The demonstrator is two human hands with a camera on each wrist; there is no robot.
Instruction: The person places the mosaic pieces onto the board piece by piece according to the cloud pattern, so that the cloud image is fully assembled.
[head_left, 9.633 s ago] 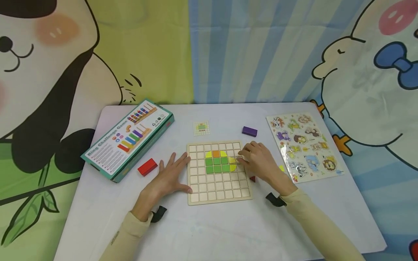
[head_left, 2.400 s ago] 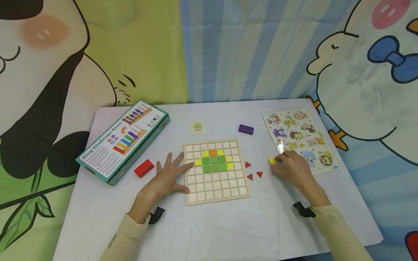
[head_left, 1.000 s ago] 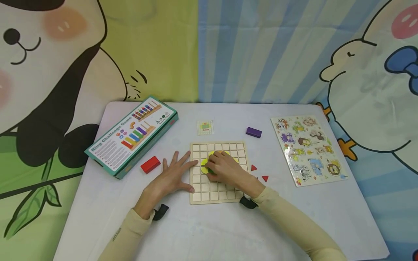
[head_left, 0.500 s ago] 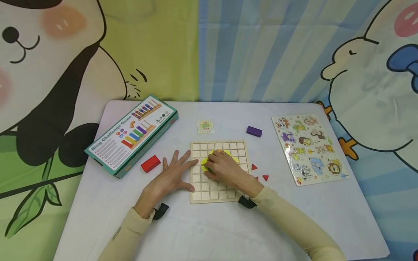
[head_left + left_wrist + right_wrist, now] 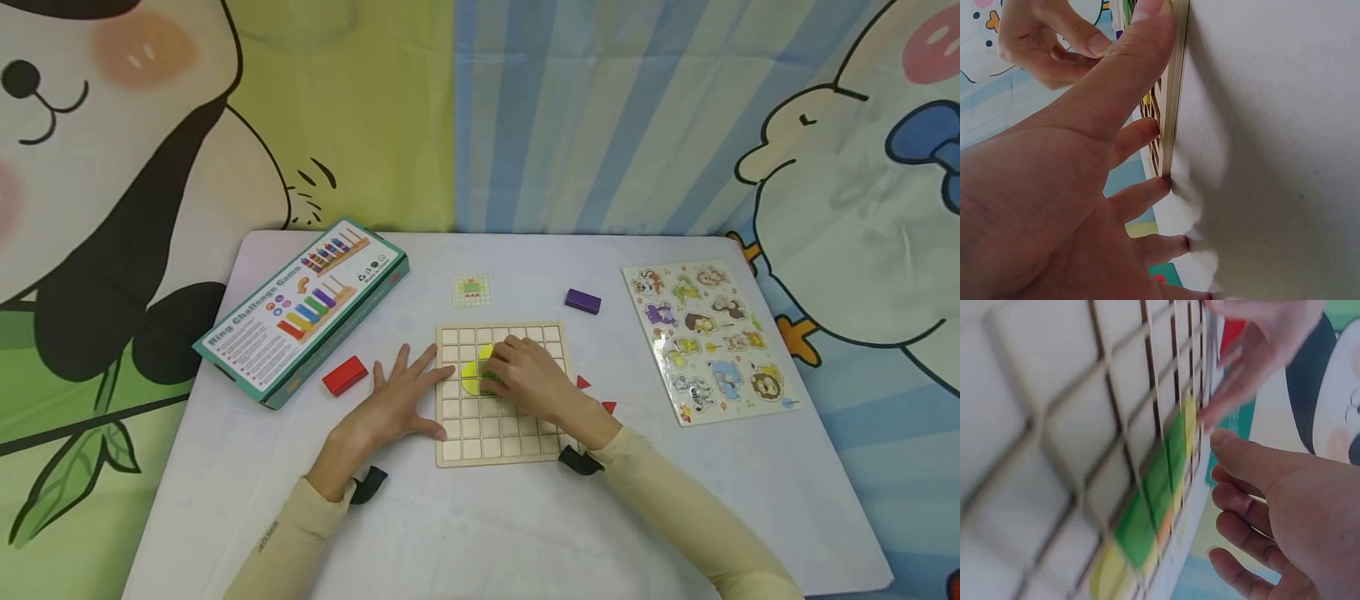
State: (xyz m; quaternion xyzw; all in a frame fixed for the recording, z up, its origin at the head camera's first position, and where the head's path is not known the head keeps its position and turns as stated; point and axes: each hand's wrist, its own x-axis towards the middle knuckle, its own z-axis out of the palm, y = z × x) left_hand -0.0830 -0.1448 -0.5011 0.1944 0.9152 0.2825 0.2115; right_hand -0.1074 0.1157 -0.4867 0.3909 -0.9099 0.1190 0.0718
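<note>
My left hand (image 5: 393, 406) is spread at the left side of a wooden grid board (image 5: 487, 450), with thumb and forefinger touching its edge. Other fingertips rest on the table in the left wrist view. My right hand (image 5: 531, 379) hovers over the board's upper middle, fingers loosely bent. In the right wrist view nothing shows between its fingers, which are apart from the board. Yellow rounded tiles (image 5: 470, 379) lie in the grid left of green tiles (image 5: 1150, 512). An orange tile (image 5: 1165, 530) sits beside the green. The hand hides the pattern's right part in the head view.
Red triangles (image 5: 609, 407) lie right of the board. A small pattern card (image 5: 471, 291) and a purple block (image 5: 582, 302) lie behind it. A red block (image 5: 345, 376) and a game box (image 5: 300, 312) are left; an animal sticker sheet (image 5: 708, 342) is right.
My right hand has carried a yellow tile from beside the sticker sheet to the pattern's left side and let go. It has now lifted slightly rightward. The left hand stays at the board.
</note>
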